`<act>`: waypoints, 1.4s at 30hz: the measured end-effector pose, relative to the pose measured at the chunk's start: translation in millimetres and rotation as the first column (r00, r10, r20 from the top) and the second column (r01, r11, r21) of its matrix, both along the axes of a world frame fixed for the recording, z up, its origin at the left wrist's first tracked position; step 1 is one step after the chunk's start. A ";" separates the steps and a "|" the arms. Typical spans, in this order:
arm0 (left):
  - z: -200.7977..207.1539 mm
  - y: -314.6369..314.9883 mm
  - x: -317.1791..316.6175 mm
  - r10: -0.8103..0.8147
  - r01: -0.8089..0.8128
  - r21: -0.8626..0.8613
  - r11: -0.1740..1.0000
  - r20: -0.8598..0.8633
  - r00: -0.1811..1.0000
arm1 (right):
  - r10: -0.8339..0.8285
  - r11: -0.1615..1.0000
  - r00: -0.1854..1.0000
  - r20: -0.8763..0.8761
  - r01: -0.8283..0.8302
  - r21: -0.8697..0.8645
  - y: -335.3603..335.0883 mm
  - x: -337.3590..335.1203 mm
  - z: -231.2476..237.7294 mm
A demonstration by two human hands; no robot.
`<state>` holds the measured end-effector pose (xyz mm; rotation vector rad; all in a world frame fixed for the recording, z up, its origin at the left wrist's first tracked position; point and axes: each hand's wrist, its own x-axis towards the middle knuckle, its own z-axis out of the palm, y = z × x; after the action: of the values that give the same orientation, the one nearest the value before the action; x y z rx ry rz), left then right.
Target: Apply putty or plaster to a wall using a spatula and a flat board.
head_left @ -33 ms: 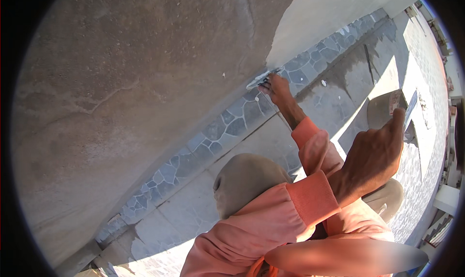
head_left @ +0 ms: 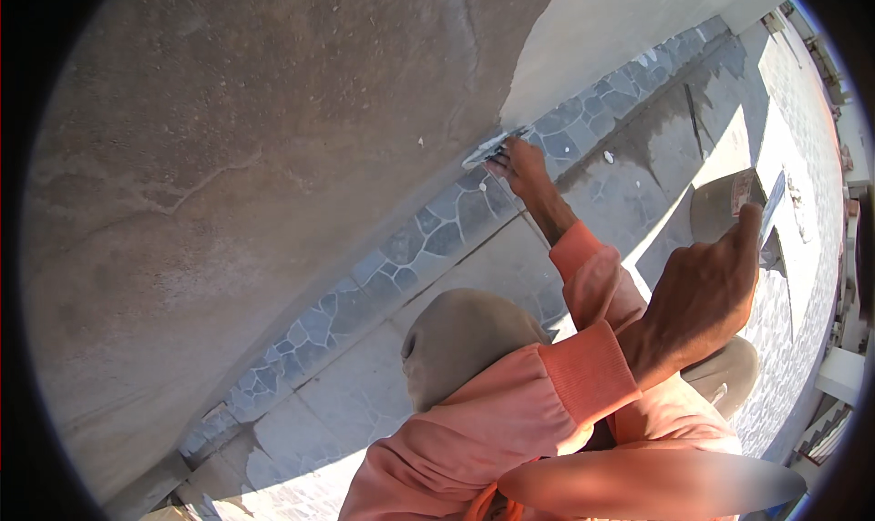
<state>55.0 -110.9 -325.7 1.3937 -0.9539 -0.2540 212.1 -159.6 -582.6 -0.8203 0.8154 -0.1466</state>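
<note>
My left arm crosses over my right one. At the right, my left hand is closed on a flat-bladed tool, seen nearly edge-on; its handle is hidden in the fist. Farther off, my right hand reaches to the foot of the wall and grips a plastering trowel smeared with pale plaster. The trowel lies against the wall just above the stone-patterned strip. Beside it, a smooth light coat borders the rough brown surface.
A grey bucket stands beyond my left hand. White plaster blobs dot the paving, and a thin dark rod lies there. My bent knee is close to the wall. Sunlit paving stretches along the right.
</note>
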 end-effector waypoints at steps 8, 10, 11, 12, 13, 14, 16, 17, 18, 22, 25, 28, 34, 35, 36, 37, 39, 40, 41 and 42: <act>5.8 -6.5 -5.6 0.009 -0.009 0.001 1.000 -0.020 1.000 | 0.035 0.999 0.994 0.108 -0.031 -0.033 -3.0 -1.6 65.4; 6.7 -7.1 -4.5 0.007 -0.007 -0.011 1.000 -0.029 1.000 | 0.052 0.997 0.992 0.118 -0.045 -0.062 -2.3 0.6 81.9; 7.7 -6.9 -3.7 0.006 -0.007 -0.022 1.000 -0.042 0.999 | 0.051 0.997 0.991 0.120 -0.044 -0.063 -1.9 1.6 90.6; 8.3 -6.4 -2.2 0.006 -0.007 -0.023 1.000 -0.040 0.999 | 0.077 0.993 0.988 0.133 -0.064 -0.102 -1.0 3.0 99.2; 10.2 -5.1 0.2 0.024 -0.025 -0.031 0.999 -0.028 0.999 | 0.104 0.986 0.984 0.145 -0.083 -0.141 0.1 4.0 108.2; 11.9 -4.6 2.0 0.043 -0.043 -0.038 0.998 -0.016 0.999 | 0.105 0.986 0.984 0.147 -0.084 -0.142 1.1 6.0 117.5; 9.6 -13.8 -0.2 0.066 -0.067 -0.072 0.995 -0.020 0.998 | 0.102 0.964 0.992 0.070 -0.082 -0.251 -11.4 3.1 127.2; 8.1 -14.0 1.8 0.115 -0.115 -0.086 0.990 -0.008 0.993 | 0.106 0.966 0.992 0.074 -0.086 -0.244 -6.9 5.3 135.2; 8.8 -14.3 3.6 0.115 -0.115 -0.087 0.989 -0.009 0.993 | 0.121 0.956 0.990 0.079 -0.094 -0.279 -5.5 5.1 144.8; 8.8 -14.0 10.2 0.145 -0.145 -0.148 0.978 -0.016 0.989 | 0.179 0.920 0.979 0.096 -0.131 -0.370 3.3 1.1 186.4; 9.4 -11.2 13.0 0.092 -0.101 -0.146 0.984 -0.070 0.993 | 0.166 0.956 0.962 0.217 -0.103 -0.276 -8.3 -16.6 201.9; 11.4 -14.3 10.7 0.073 -0.087 -0.161 0.983 -0.089 0.993 | 0.034 0.964 0.974 0.223 0.027 -0.263 -22.7 -40.2 194.6; 5.5 -15.9 7.2 0.096 -0.113 -0.180 0.977 -0.101 0.990 | 0.011 0.948 0.993 -0.115 -0.047 -0.314 -19.9 -57.1 57.8; 5.2 -17.6 5.5 0.096 -0.117 -0.216 0.969 -0.102 0.990 | 0.019 0.963 0.991 -0.134 -0.054 -0.264 -16.7 -56.9 32.0; 3.5 -17.8 5.0 0.093 -0.115 -0.217 0.969 -0.106 0.990 | 0.016 0.963 0.990 -0.138 -0.053 -0.265 -13.7 -58.3 8.1; 2.4 -15.3 5.7 0.092 -0.114 -0.203 0.972 -0.114 0.989 | 0.025 0.968 0.987 -0.159 -0.064 -0.245 -6.1 -57.4 -12.9; 5.0 -9.9 5.5 0.095 -0.118 -0.187 0.975 -0.126 0.987 | 0.038 0.972 0.982 -0.183 -0.079 -0.222 4.7 -56.5 -39.5; 5.9 -6.8 5.9 0.117 -0.138 -0.182 0.973 -0.120 0.986 | 0.034 0.971 0.981 -0.193 -0.078 -0.227 10.8 -53.6 -50.4; 6.2 -4.9 5.8 0.135 -0.154 -0.186 0.970 -0.112 0.985 | 0.024 0.968 0.979 -0.201 -0.073 -0.240 12.3 -50.8 -58.5; 5.7 -3.5 6.3 0.136 -0.155 -0.185 0.970 -0.114 0.984 | 0.025 0.968 0.979 -0.202 -0.074 -0.239 11.5 -48.9 -66.0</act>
<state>61.3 -114.4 -320.0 1.2532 -0.7683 -0.1162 163.2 -148.1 -648.6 -1.1016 0.9752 -0.1245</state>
